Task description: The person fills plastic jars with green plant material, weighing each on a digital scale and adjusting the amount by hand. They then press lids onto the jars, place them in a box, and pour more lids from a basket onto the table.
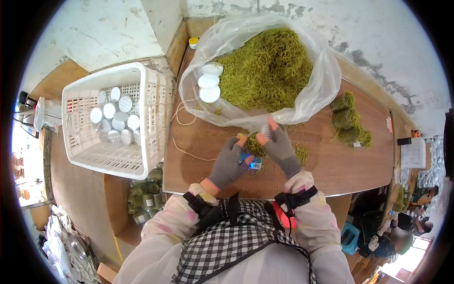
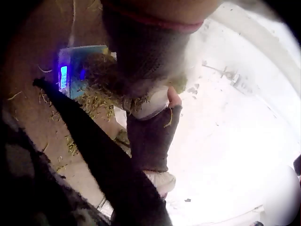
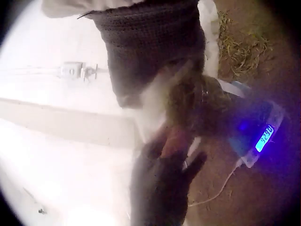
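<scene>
Both hands wear grey fingerless gloves and meet low over the table's front part. In the head view my left hand [image 1: 228,164] grips a clear jar stuffed with green-brown dried plant strands [image 1: 254,145]. From the other side my right hand [image 1: 282,150] holds a round, pale lid [image 1: 267,132] against the jar's end, thumb raised. The left wrist view shows this white lid [image 2: 153,104] under a fingertip, strands clinging beside it. Close below the jar is a small digital scale [image 1: 255,164] with a blue-lit display, also visible in the right wrist view.
A large clear plastic bag [image 1: 324,90] full of dried strands stands behind the hands, with white lids [image 1: 209,93] at its left. White basket [image 1: 156,113] at left contains several lidded jars. Clumped strands [image 1: 347,120] lie at right. A cord [image 1: 182,149] crosses the table.
</scene>
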Available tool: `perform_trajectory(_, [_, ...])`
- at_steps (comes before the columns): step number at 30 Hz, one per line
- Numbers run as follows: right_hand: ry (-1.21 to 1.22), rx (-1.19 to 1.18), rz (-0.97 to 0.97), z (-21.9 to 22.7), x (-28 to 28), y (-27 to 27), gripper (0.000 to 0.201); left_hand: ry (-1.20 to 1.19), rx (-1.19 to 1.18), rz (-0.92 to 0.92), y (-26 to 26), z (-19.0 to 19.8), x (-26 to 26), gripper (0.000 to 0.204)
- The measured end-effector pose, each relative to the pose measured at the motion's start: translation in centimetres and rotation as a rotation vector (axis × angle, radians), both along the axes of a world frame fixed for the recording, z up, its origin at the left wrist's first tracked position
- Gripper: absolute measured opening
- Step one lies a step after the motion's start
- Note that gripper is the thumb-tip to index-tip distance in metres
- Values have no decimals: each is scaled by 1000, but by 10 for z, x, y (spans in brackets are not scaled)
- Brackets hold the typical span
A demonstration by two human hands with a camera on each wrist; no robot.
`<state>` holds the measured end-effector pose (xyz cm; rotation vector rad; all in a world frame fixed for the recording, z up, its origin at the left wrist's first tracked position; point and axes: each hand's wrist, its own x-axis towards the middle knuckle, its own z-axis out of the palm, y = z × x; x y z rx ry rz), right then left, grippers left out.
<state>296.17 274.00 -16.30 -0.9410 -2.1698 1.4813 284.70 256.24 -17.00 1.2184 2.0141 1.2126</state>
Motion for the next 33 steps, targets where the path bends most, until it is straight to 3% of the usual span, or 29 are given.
perform_trajectory(4, [-102,506,304,22,-8,-20,79,75,120,-13,1,-9,-2,73])
perform_trajectory(7, [-177,726,370,29,-8,-32,81,48,60,-66,-4,0,-6,67])
perform_trajectory(8, [-197,831,403,33,-8,-35,81,-119,66,-117,-6,-2,-8,70])
perform_trajectory(9, [-196,833,399,31,-7,-36,81,-283,73,-171,-8,-4,-12,75])
perform_trajectory(13, [-290,818,428,31,-9,-31,79,-196,73,-313,-9,-4,-31,74])
perform_trajectory(15, [-205,749,340,31,-9,-32,74,-624,102,-68,-11,-17,-31,64])
perform_trajectory(16, [-200,758,342,29,-6,-31,74,-619,111,-66,-9,-19,-34,64])
perform_trajectory(18, [96,312,187,51,-5,-39,75,-1159,184,204,-10,0,-36,58])
perform_trajectory(19, [98,297,186,66,-4,-43,78,-1159,188,206,-13,15,-34,58])
perform_trajectory(21, [176,394,181,85,-6,-54,79,-1626,379,22,-15,61,-27,55])
perform_trajectory(23, [255,494,164,89,-3,-61,80,-1486,449,56,-12,70,-17,55])
perform_trajectory(25, [316,288,109,91,2,-61,81,-1342,514,72,-8,82,-7,54])
perform_trajectory(26, [325,301,99,103,6,-62,81,-1233,509,144,-8,90,-4,54])
perform_trajectory(28, [400,-55,187,131,14,-66,68,-1112,505,206,-11,107,-4,55])
perform_trajectory(30, [304,-155,83,143,7,-58,60,-406,476,160,-19,122,-3,57])
perform_trajectory(31, [408,-364,75,157,14,-57,58,-403,482,146,-17,127,-1,57])
perform_trajectory(32, [510,-573,70,177,17,-60,56,-196,606,128,-15,131,2,59])
perform_trajectory(33, [517,-567,64,185,21,-65,56,13,725,111,-14,136,5,61])
